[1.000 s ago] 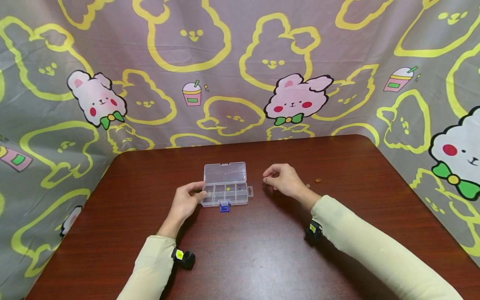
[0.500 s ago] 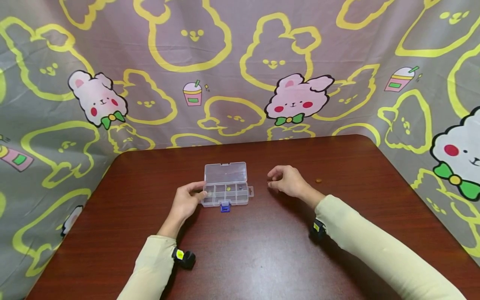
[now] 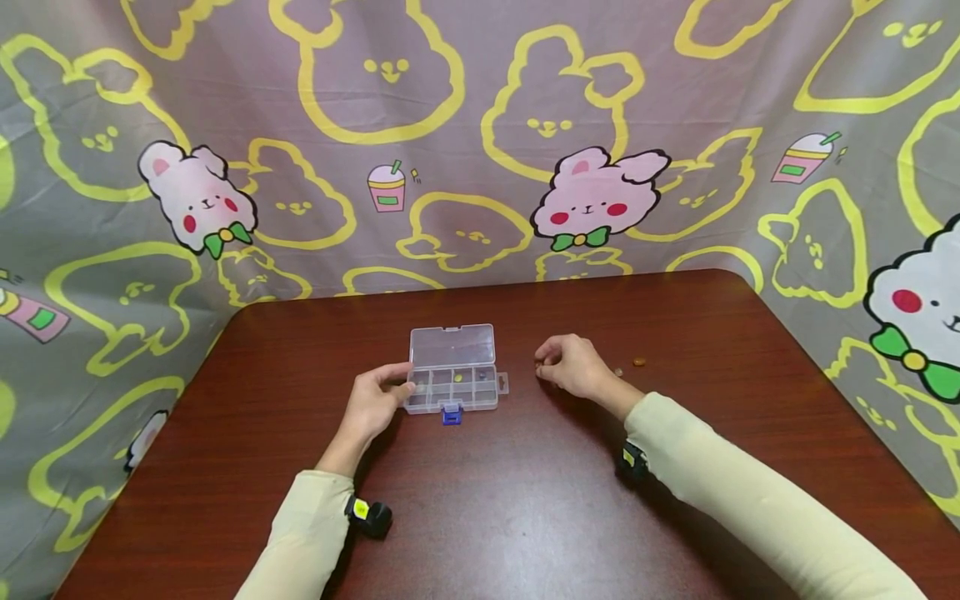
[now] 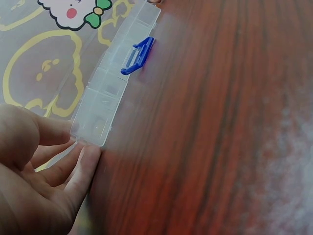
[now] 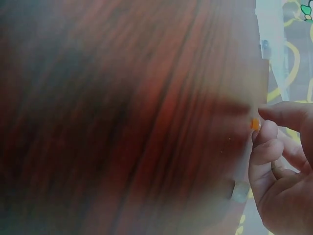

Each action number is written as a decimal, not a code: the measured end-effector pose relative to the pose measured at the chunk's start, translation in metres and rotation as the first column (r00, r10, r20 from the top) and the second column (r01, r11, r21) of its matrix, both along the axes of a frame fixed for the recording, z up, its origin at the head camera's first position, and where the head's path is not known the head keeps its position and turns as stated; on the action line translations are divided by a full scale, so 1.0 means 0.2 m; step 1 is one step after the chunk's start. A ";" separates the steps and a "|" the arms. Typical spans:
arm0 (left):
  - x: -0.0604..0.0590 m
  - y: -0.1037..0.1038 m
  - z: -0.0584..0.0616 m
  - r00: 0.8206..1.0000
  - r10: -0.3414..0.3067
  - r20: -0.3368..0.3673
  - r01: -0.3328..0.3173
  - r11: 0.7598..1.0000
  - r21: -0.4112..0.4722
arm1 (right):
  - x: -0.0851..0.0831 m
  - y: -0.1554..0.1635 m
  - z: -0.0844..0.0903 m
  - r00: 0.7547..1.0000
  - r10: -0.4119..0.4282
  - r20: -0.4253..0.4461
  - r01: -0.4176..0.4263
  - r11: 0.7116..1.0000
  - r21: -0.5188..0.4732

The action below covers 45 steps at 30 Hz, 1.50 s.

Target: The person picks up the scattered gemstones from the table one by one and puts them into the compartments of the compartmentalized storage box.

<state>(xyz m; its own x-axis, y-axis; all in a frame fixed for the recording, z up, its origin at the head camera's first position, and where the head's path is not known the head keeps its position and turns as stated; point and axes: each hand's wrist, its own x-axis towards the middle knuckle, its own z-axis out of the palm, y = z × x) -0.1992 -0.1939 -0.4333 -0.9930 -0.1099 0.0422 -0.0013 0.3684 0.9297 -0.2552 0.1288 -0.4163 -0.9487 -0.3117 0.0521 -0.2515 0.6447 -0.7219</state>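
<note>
A clear plastic compartment box (image 3: 451,410) with its lid (image 3: 452,345) up stands on the table. Small pieces lie in some compartments, among them a yellow one (image 3: 458,378). Its blue latch (image 4: 139,56) hangs at the front. My left hand (image 3: 371,403) holds the box's left end, thumb at the front corner and fingers behind. To the right of the box, my right hand (image 3: 573,367) pinches a small orange piece (image 5: 255,124) at its fingertips, just above the tabletop. Most of that piece is hidden by the fingers.
On the brown table (image 3: 480,517), right of my right hand, lie a brown oval stone-like piece (image 3: 639,362) and a pale small piece (image 3: 618,372). A patterned curtain (image 3: 465,108) surrounds the table's back and sides.
My right hand shifted slightly right, then a little back left and nearer to me, staying beside the box. The pale piece was hidden half a second ago and shows again. My left hand stays put.
</note>
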 end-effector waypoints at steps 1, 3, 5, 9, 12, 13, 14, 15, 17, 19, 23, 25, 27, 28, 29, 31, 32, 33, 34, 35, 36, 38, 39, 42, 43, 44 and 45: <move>0.00 0.00 0.00 1.000 -0.001 -0.001 0.001 1.000 0.000 | 0.00 0.00 0.00 1.000 0.003 -0.004 -0.003 1.000 0.003; 0.00 0.00 0.00 1.000 -0.001 -0.002 0.001 1.000 0.001 | 0.00 -0.01 -0.01 1.000 0.006 -0.012 -0.006 1.000 0.007; 0.00 0.00 0.00 1.000 0.000 -0.001 0.000 1.000 0.002 | 0.00 -0.01 -0.01 1.000 0.008 -0.020 -0.008 1.000 0.014; 0.01 0.00 0.00 1.000 0.000 0.000 0.000 1.000 0.009 | 0.00 -0.01 -0.01 0.999 0.007 -0.034 -0.006 1.000 0.023; 0.01 0.00 0.01 1.000 -0.001 -0.001 0.001 1.000 0.017 | 0.00 -0.02 -0.01 0.999 -0.001 -0.045 0.003 0.999 0.038; 0.01 0.00 0.00 1.000 -0.004 -0.003 0.004 1.000 0.017 | -0.01 -0.02 -0.01 0.999 -0.003 -0.047 0.005 0.999 0.042; 0.01 0.00 0.00 1.000 -0.004 -0.003 0.004 1.000 0.017 | -0.01 -0.02 -0.01 0.999 -0.003 -0.046 0.006 0.999 0.044; 0.01 0.00 0.00 1.000 -0.003 -0.003 0.003 1.000 0.016 | -0.01 -0.02 -0.01 0.999 -0.003 -0.045 0.005 0.999 0.045; 0.01 0.00 0.00 1.000 0.000 -0.002 0.000 1.000 0.014 | -0.01 -0.02 -0.01 0.999 0.006 -0.049 -0.004 0.999 0.044; 0.01 0.00 0.00 1.000 0.002 -0.001 -0.002 1.000 0.010 | -0.01 -0.03 -0.01 0.999 0.013 -0.050 -0.011 0.999 0.039; 0.00 0.00 0.00 1.000 0.004 0.003 -0.004 1.000 0.005 | -0.01 -0.03 -0.01 0.998 0.011 -0.062 -0.009 0.999 0.043; 0.00 -0.01 0.00 1.000 0.002 0.004 -0.002 1.000 0.006 | -0.01 -0.03 -0.02 0.998 0.010 -0.062 -0.007 0.999 0.048; 0.00 -0.01 0.00 1.000 0.000 0.004 0.000 1.000 0.007 | -0.02 -0.03 -0.02 0.998 0.010 -0.058 -0.007 0.999 0.051; 0.00 0.00 0.00 1.000 0.000 0.005 0.000 1.000 0.008 | -0.02 -0.03 -0.02 0.998 0.012 -0.057 -0.009 0.999 0.053; 0.00 0.00 0.00 1.000 0.000 0.004 0.000 1.000 0.009 | -0.02 -0.03 -0.02 0.998 0.014 -0.055 -0.011 0.998 0.054; 0.00 0.00 0.00 1.000 0.000 0.004 0.000 1.000 0.011 | -0.02 -0.03 -0.02 0.998 0.016 -0.054 -0.013 0.998 0.057; 0.00 0.00 0.00 1.000 -0.001 0.003 0.001 1.000 0.010 | -0.02 -0.03 -0.01 0.999 0.015 -0.052 -0.012 0.998 0.058; 0.00 0.00 0.00 1.000 -0.001 0.003 0.001 1.000 0.010 | -0.02 -0.03 -0.01 0.999 0.014 -0.053 -0.011 0.998 0.059; 0.00 0.00 0.00 1.000 -0.002 0.003 0.002 1.000 0.011 | -0.01 -0.03 -0.01 0.998 0.017 -0.055 -0.013 0.998 0.061; 0.00 0.00 0.00 1.000 -0.002 0.003 0.002 1.000 0.010 | -0.02 -0.03 -0.01 0.998 0.018 -0.057 -0.014 0.998 0.061; 0.00 0.00 0.00 1.000 -0.002 0.004 0.002 1.000 0.011 | -0.01 -0.03 -0.01 0.998 0.017 -0.058 -0.013 0.998 0.061; 0.00 0.00 0.00 1.000 -0.002 0.005 0.002 1.000 0.009 | -0.02 -0.03 -0.01 0.998 0.019 -0.060 -0.015 0.998 0.059; 0.00 0.00 0.00 1.000 0.000 0.006 0.000 1.000 0.009 | -0.02 -0.03 -0.01 0.998 0.019 -0.062 -0.016 0.998 0.058; 0.00 0.00 0.00 1.000 0.001 0.006 -0.001 1.000 0.009 | -0.02 -0.03 -0.01 0.998 0.017 -0.062 -0.013 0.998 0.058; 0.00 0.00 0.00 1.000 0.000 0.005 0.000 1.000 0.008 | -0.02 -0.03 -0.02 0.998 0.017 -0.063 -0.014 0.998 0.057; 0.00 0.00 0.00 1.000 0.000 0.004 0.000 1.000 0.007 | -0.02 -0.03 -0.01 0.998 0.016 -0.061 -0.013 0.998 0.057; 0.00 0.00 0.01 1.000 0.000 0.004 0.000 1.000 0.006 | -0.01 -0.03 -0.01 0.998 0.017 -0.060 -0.014 0.998 0.057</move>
